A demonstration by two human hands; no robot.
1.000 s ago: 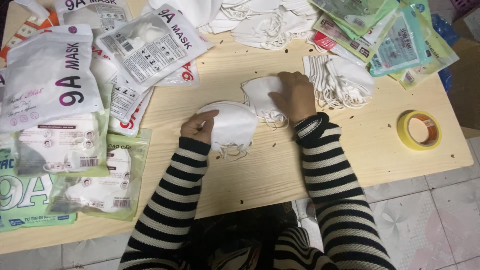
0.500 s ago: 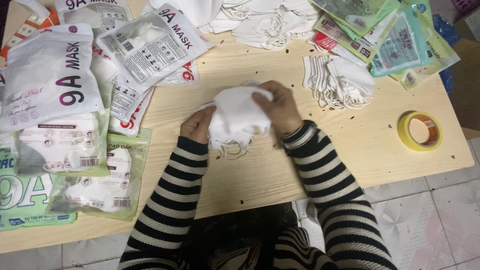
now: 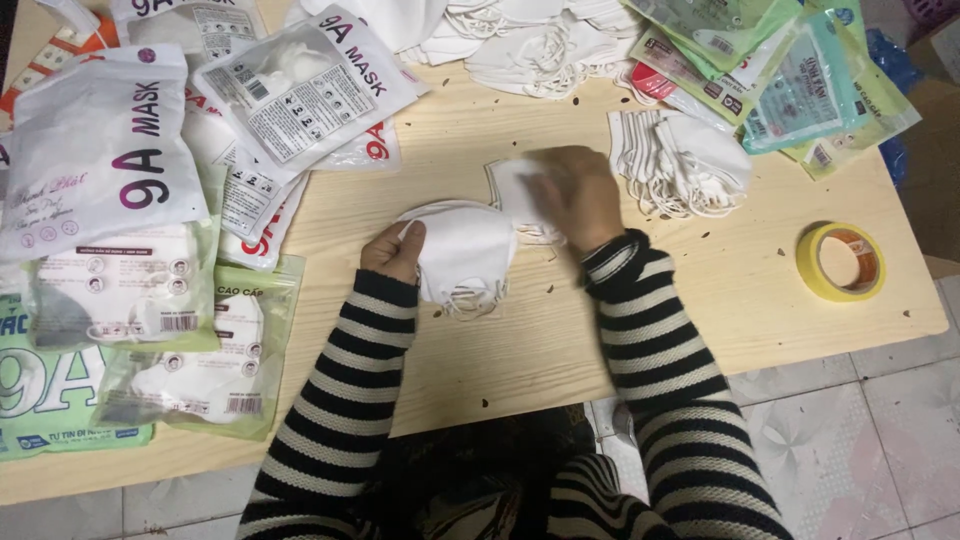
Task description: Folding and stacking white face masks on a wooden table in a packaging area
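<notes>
My left hand [image 3: 393, 252] grips a small stack of folded white face masks [image 3: 462, 250] against the wooden table [image 3: 560, 340], their ear loops hanging toward me. My right hand [image 3: 580, 195] is blurred and rests on a single flat white mask [image 3: 512, 190] just beyond the stack. Whether its fingers have closed on that mask is unclear. Both arms wear black-and-white striped sleeves.
A fanned pile of white masks [image 3: 685, 155] lies right of my right hand; more loose masks [image 3: 520, 40] at the far edge. Packaged masks in white and green bags [image 3: 110, 220] cover the left side, coloured packets [image 3: 790, 70] the far right. A yellow tape roll [image 3: 842, 262] sits near the right edge.
My right hand came to the stack held by my left hand, laid a mask on it, then moved back out to the single mask beyond. The left hand stayed on the stack.
</notes>
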